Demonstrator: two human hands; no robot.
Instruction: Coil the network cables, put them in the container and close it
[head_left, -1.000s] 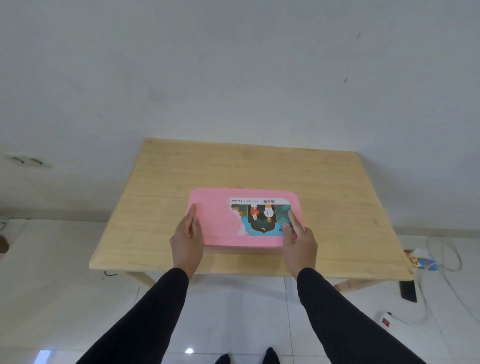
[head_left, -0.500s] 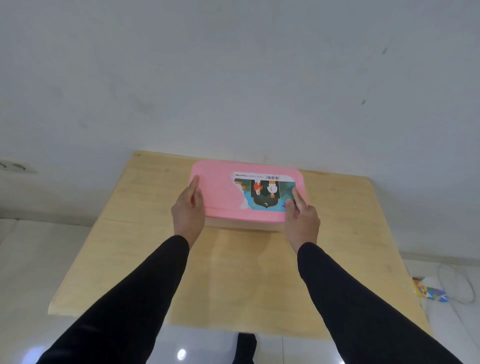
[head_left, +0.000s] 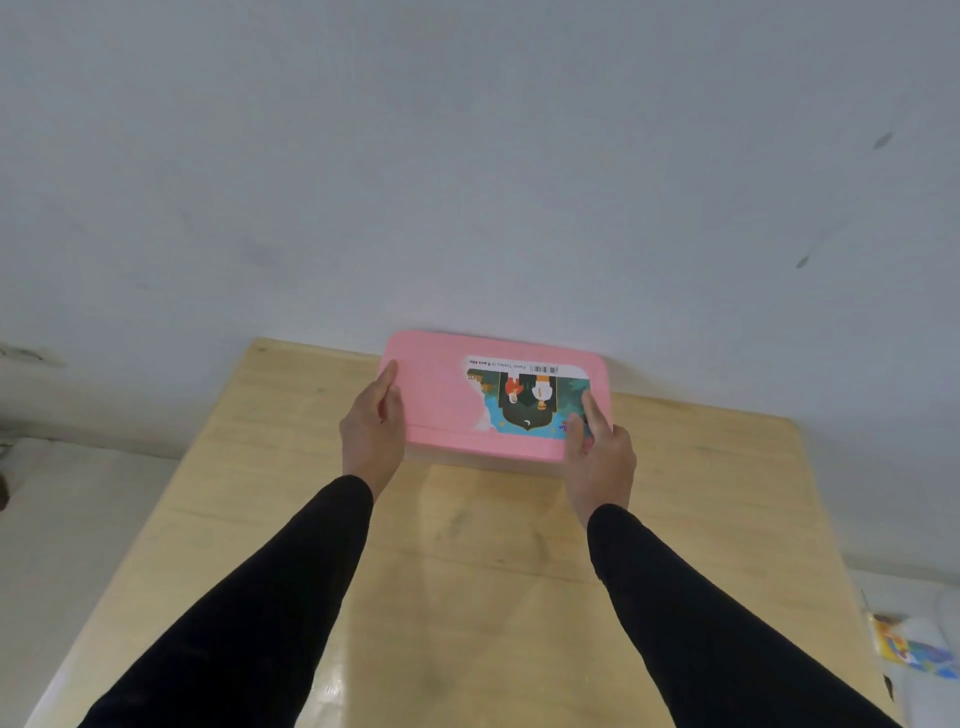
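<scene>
Wooden table (head_left: 519, 597), hands gripping container (head_left: 447, 395)

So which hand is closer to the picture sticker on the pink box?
Right. The right hand has fingers lying on the picture sticker; the left hand grips the pink box at its bare far side.

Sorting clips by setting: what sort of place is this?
Probably a plain room in a home: a bare wooden table against a white wall, a tiled floor, and a wall socket.
</scene>
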